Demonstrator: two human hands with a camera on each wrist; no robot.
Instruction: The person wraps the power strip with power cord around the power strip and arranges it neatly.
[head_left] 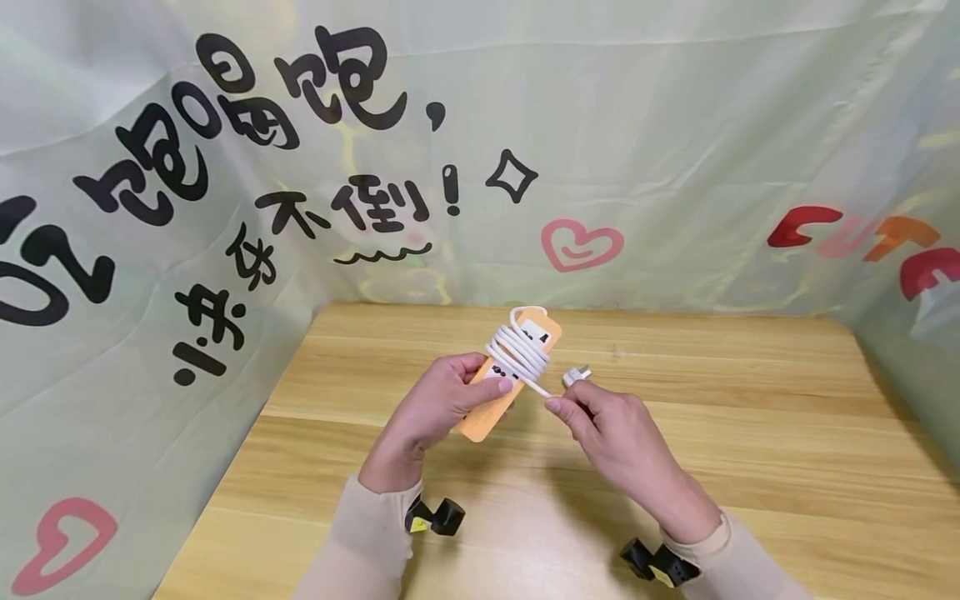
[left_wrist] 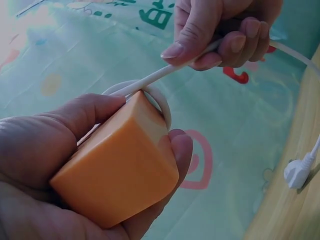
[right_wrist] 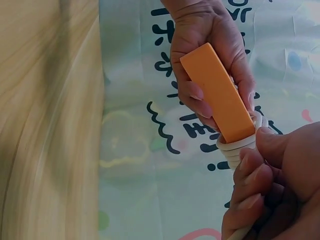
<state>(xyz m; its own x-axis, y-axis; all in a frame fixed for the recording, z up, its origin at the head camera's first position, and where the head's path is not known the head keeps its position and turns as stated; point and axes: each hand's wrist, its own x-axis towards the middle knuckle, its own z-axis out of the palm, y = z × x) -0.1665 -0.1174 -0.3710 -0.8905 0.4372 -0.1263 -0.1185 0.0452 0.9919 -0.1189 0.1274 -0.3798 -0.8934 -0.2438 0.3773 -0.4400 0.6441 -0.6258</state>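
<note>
An orange power strip with a white socket face is gripped near its lower end by my left hand, thumb on the face. Several turns of white cord are wound around its middle, and a loop sticks up at the far end. My right hand pinches the cord's free stretch, which runs taut from the coil in the left wrist view. Beyond the right hand, the white plug hangs close to or rests on the tabletop; which one I cannot tell. In the right wrist view my right fingers curl around the cord.
Below the hands spreads a wooden table. A pale green cloth with black characters and pink hearts stands behind it and along both sides. Each wrist carries a small black camera on a strap.
</note>
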